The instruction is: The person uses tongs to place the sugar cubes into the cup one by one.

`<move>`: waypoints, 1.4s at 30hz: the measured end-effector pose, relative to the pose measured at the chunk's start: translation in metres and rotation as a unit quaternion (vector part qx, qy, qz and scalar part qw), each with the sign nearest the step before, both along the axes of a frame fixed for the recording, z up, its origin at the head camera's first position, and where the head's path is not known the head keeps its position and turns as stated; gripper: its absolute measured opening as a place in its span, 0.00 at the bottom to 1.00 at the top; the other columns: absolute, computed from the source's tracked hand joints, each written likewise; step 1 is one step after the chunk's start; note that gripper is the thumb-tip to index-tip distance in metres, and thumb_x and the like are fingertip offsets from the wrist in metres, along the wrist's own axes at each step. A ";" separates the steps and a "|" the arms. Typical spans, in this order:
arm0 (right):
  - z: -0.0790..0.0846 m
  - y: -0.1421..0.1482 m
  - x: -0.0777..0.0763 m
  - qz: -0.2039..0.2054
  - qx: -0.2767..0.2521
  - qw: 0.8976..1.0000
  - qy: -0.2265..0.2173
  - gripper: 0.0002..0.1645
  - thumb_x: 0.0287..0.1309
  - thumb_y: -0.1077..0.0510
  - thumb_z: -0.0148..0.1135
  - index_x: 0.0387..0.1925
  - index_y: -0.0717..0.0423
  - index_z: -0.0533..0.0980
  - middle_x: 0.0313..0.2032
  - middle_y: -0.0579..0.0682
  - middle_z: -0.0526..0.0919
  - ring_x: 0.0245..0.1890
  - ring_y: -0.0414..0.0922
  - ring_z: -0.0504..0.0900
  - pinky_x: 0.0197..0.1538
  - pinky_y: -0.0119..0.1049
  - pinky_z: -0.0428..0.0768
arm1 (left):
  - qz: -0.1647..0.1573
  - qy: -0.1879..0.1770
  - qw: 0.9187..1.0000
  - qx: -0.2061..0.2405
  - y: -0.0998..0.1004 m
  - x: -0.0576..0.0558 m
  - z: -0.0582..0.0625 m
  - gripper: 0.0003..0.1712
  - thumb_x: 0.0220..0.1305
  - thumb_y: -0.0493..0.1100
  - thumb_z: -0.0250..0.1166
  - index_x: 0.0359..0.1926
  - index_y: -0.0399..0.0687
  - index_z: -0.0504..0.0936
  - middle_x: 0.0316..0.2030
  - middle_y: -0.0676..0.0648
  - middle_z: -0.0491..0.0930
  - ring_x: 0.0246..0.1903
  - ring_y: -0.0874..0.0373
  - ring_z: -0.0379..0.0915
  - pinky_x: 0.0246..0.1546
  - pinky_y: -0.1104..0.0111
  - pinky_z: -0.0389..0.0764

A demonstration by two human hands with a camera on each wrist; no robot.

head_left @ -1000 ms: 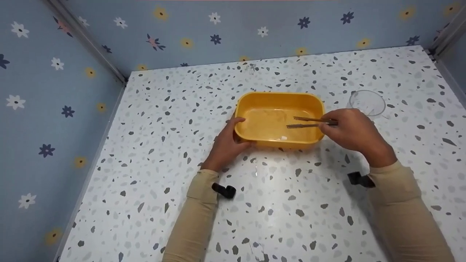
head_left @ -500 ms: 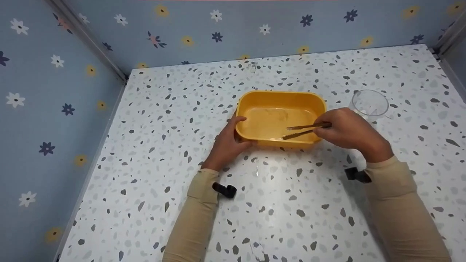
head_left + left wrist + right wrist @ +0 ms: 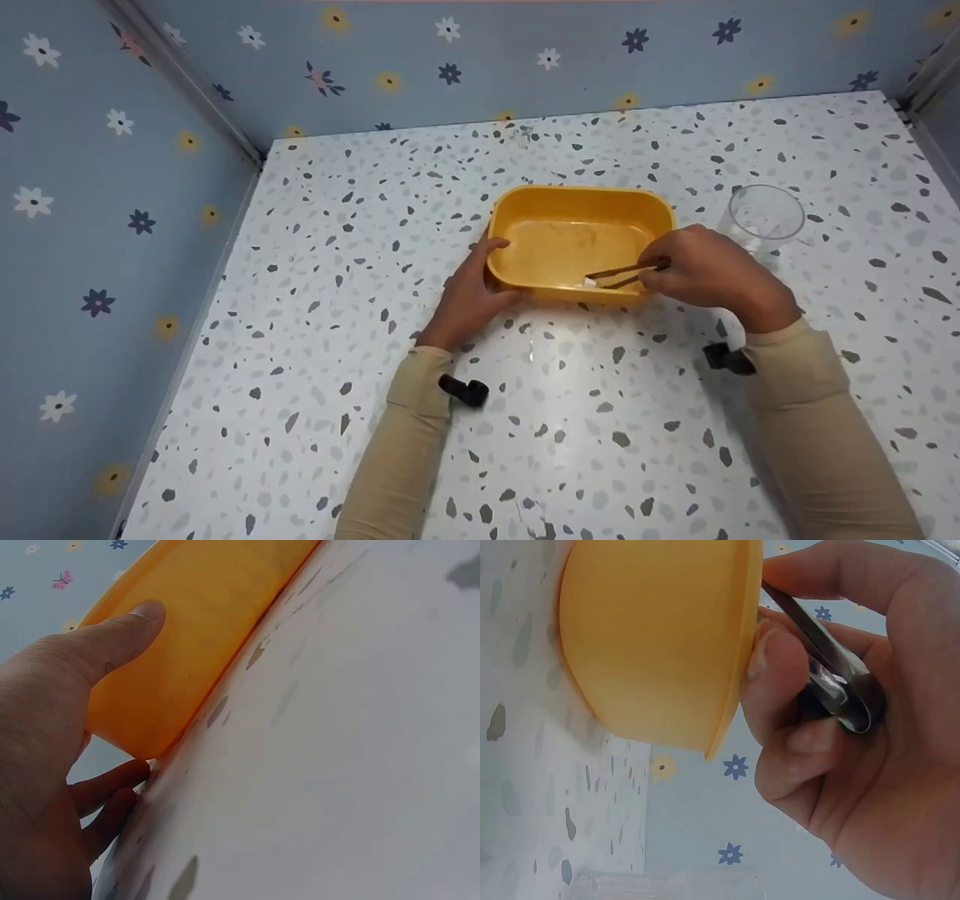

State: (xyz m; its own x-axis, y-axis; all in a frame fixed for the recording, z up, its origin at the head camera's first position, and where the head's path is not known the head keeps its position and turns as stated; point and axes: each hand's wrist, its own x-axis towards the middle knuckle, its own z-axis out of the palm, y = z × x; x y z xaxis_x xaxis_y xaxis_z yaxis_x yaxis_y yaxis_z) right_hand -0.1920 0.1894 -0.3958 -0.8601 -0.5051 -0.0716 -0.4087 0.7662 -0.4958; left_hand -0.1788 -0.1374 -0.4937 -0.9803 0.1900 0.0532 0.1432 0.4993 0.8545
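Two bare hands of mine reach over a speckled worktop (image 3: pixel 300 337): my left grip (image 3: pixel 471 300) holds a yellow tub (image 3: pixel 544 251) at its near left corner, thumb against the front wall, and my right grip (image 3: pixel 705 266) is curled around metal tongs (image 3: pixel 622 269). Inside the tub, by the near wall, a small white piece (image 3: pixel 589 283) sits at the tong tips; I cannot tell whether they pinch it. A clear cup (image 3: pixel 787 235) stands beyond my right grip, partly hidden by it. If the tips meet the piece only at an edge, it could slip or skid along the smooth floor, I judge; the close wall might block the lower arm, and a weak left grip could let the tub slide. One second ago the tips were over the tub's right half, apart from the piece; now they have come down beside it, while my left grip looks unchanged.
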 end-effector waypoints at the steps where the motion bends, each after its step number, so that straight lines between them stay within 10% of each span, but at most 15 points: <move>1: 0.000 -0.001 0.000 0.003 0.001 1.000 0.001 0.11 0.55 0.59 0.64 0.38 0.55 0.88 0.30 0.46 0.85 0.24 0.43 0.76 0.30 0.39 0.74 | 0.001 0.001 1.000 0.001 0.000 0.000 0.000 0.44 0.54 0.55 0.77 0.68 0.65 0.65 0.72 0.56 0.62 0.64 0.62 0.65 0.66 0.66 0.65; 27: -0.011 -0.013 0.001 0.043 0.008 0.998 0.044 0.09 0.59 0.59 0.63 0.36 0.52 0.88 0.28 0.41 0.84 0.23 0.40 0.75 0.31 0.37 0.75 | 0.008 -0.006 1.000 -0.006 0.001 0.001 0.000 0.45 0.52 0.58 0.78 0.69 0.68 0.64 0.76 0.58 0.54 0.68 0.64 0.59 0.69 0.66 0.61; 42: -0.016 -0.013 -0.001 0.055 -0.017 0.995 0.083 0.09 0.62 0.59 0.62 0.37 0.53 0.88 0.28 0.44 0.83 0.25 0.42 0.74 0.31 0.38 0.75 | -0.001 0.008 1.000 -0.003 0.000 -0.001 -0.002 0.45 0.53 0.57 0.78 0.68 0.65 0.65 0.69 0.54 0.67 0.62 0.62 0.66 0.65 0.65 0.66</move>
